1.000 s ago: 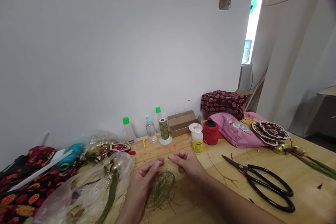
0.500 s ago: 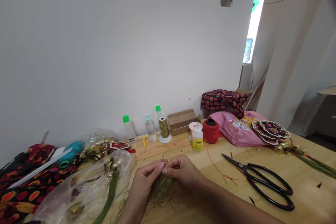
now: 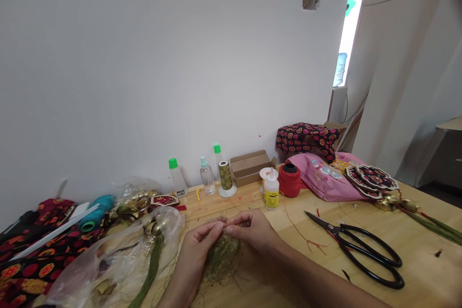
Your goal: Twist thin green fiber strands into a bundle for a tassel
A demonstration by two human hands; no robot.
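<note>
At the near middle of the desk [image 3: 428,276], the left hand [image 3: 195,248] and the right hand [image 3: 257,232] come together, each with thumb pressed to forefinger. Both seem to pinch fine thread [image 3: 224,257]; which strand sits in which grip is too small to tell. The thread hangs as a loose green tangle just below the fingertips, between the hands, with a few thin ends poking up above them. The step in hand looks like close fingertip work on single strands. The next move would call for a light, steady pinch on both sides, as strands this fine could easily slip or snag in the tangle.

Beyond the fingers stand the glue [image 3: 271,197] and the olive spool [image 3: 226,176], both upright. Left of the hands lies a plastic bag [image 3: 84,269]; on the right, the shears [image 3: 332,228] lie apart from the right forearm.
</note>
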